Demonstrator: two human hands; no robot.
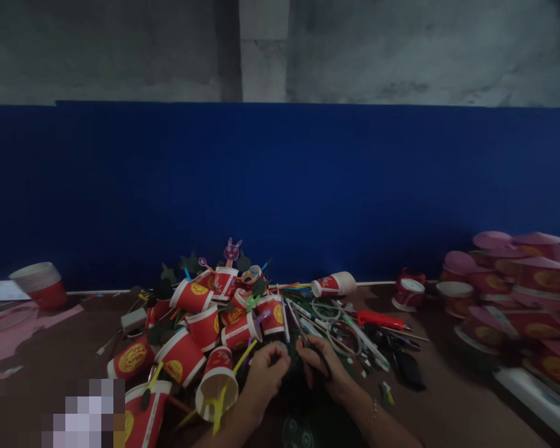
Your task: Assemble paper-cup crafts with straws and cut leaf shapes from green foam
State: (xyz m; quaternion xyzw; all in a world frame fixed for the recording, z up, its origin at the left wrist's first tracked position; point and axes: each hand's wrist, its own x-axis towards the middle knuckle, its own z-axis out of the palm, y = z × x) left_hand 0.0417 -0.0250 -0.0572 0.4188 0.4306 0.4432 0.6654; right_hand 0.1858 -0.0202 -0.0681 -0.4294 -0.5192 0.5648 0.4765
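Observation:
Near the bottom centre, my left hand (267, 372) is closed in a pinch; what its fingertips hold is too small and dark to name. Just to its right, my right hand (324, 367) is wrapped round dark-handled scissors (325, 362), whose blades point up and left. A small gap separates the two hands. Red paper cups with yellow prints lie heaped to the left, among them an open cup (217, 379) with yellow straws beside my left wrist. Dark green material (298, 429) with a drawn face lies below the hands.
Straws, coiled tubing (345, 336) and a red-handled tool (383, 320) lie beyond my right hand. Stacked cups (333, 285) rest at the back. Pink-topped red cups (539, 274) crowd the right side. Pink paper (9, 330) and another cup stack (40, 285) are at left.

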